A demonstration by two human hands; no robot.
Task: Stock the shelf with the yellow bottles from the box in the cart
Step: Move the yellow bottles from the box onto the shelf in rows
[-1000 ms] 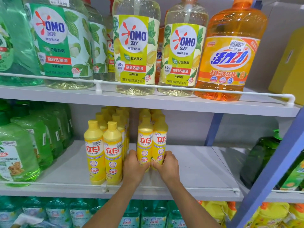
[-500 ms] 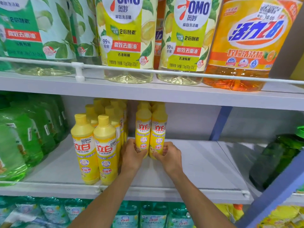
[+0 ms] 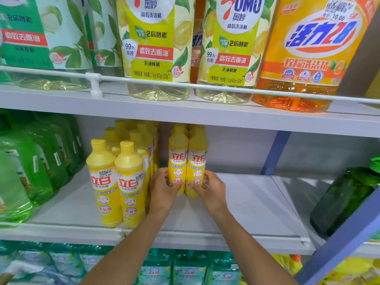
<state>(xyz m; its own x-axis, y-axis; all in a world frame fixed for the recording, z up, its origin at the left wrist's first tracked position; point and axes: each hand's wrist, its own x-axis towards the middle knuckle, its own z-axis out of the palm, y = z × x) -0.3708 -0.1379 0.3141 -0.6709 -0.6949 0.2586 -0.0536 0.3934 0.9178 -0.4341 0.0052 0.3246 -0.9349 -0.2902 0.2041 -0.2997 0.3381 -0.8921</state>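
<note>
Two yellow bottles stand side by side on the middle shelf, deep under the upper shelf. My left hand grips the lower part of the left yellow bottle. My right hand grips the lower part of the right yellow bottle. More yellow bottles stand behind them. To the left stands a row of yellow bottles, two abreast, reaching the shelf's front rail. The box and cart are out of view.
Green bottles fill the shelf's left end. A dark green bottle stands past a blue upright on the right. Large detergent bottles sit on the upper shelf behind a white rail. Bare shelf lies right of my hands.
Both hands have pushed the two yellow bottles further back on the shelf. The camera has moved closer and lower.
</note>
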